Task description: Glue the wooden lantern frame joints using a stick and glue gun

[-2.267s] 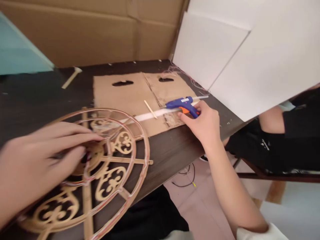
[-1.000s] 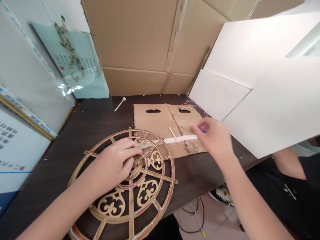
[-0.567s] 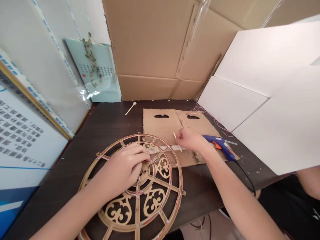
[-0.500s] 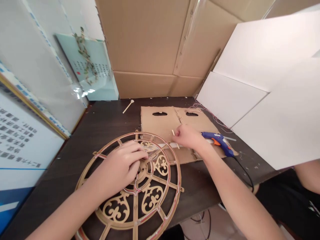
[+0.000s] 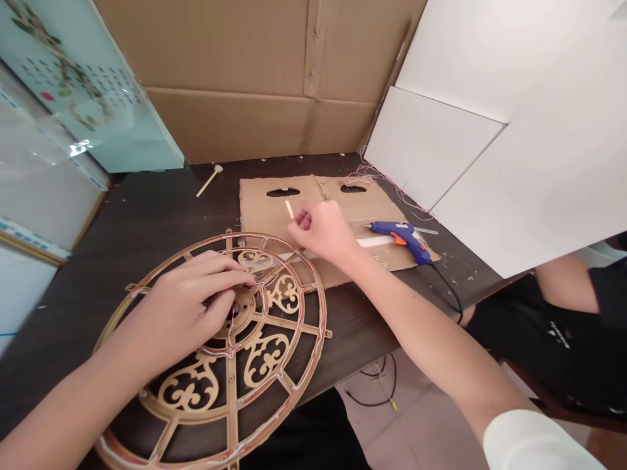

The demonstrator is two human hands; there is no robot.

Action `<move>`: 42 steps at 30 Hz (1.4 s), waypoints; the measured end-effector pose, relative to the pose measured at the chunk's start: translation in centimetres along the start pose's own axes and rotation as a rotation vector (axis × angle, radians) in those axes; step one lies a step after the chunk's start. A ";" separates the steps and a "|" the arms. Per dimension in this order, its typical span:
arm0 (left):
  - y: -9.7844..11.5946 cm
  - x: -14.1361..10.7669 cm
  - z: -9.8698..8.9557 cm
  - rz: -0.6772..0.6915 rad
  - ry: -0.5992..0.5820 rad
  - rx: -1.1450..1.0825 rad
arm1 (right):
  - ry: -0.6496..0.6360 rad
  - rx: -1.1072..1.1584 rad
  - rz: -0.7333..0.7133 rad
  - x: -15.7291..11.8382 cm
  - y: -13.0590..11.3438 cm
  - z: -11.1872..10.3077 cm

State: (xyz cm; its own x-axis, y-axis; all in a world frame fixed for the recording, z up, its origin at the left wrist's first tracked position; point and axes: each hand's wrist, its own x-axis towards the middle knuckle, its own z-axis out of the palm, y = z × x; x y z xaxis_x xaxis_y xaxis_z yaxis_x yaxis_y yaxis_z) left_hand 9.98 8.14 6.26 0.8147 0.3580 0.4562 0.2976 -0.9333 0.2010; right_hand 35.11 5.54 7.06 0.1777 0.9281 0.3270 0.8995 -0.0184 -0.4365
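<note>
A round, tan openwork frame (image 5: 321, 326), with scroll ornaments and red and white wires along its rings, lies at the left front. My left hand (image 5: 200, 294) rests over its centre, fingers bent and gripping near the hub; the fingertips are partly hidden. Pinched in my closed right hand (image 5: 321, 225) is a thin pale wooden stick (image 5: 289, 209), its upper end poking out above the fingers. That hand is above the cardboard sheet (image 5: 259, 196), just beyond the frame's far rim. A blue glue gun (image 5: 399, 234) with an orange trigger lies on the cardboard to the right.
Another stick with a white blob (image 5: 209, 181) lies on the dark table (image 5: 161, 202). Thin loose wires (image 5: 386, 179) trail beside white panels (image 5: 490, 163). Cardboard walls (image 5: 220, 78) rise behind. A person in black (image 5: 548, 326) is at the right; a cable (image 5: 386, 391) lies on the floor.
The camera view has shifted, so the scene sits further left and higher. My right hand has turned with the stick, which now points up beyond the fingers. My left hand stays at the hub.
</note>
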 end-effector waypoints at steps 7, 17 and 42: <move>-0.1 0.2 0.3 0.044 0.052 0.001 | 0.243 0.112 -0.108 0.4 0.4 1.2; -0.6 -0.2 0.5 0.045 0.018 -0.004 | 0.383 0.209 -0.248 0.8 0.9 1.8; 0.0 0.1 0.4 -0.048 -0.001 -0.061 | 0.233 0.058 -0.383 -1.1 -1.9 0.6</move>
State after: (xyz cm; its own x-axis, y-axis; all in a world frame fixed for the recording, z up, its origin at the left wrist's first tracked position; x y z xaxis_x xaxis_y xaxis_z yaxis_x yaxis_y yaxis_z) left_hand 10.27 8.19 5.93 0.8007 0.4019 0.4443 0.3049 -0.9117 0.2753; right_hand 32.97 4.83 7.01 -0.0720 0.7553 0.6514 0.8952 0.3368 -0.2917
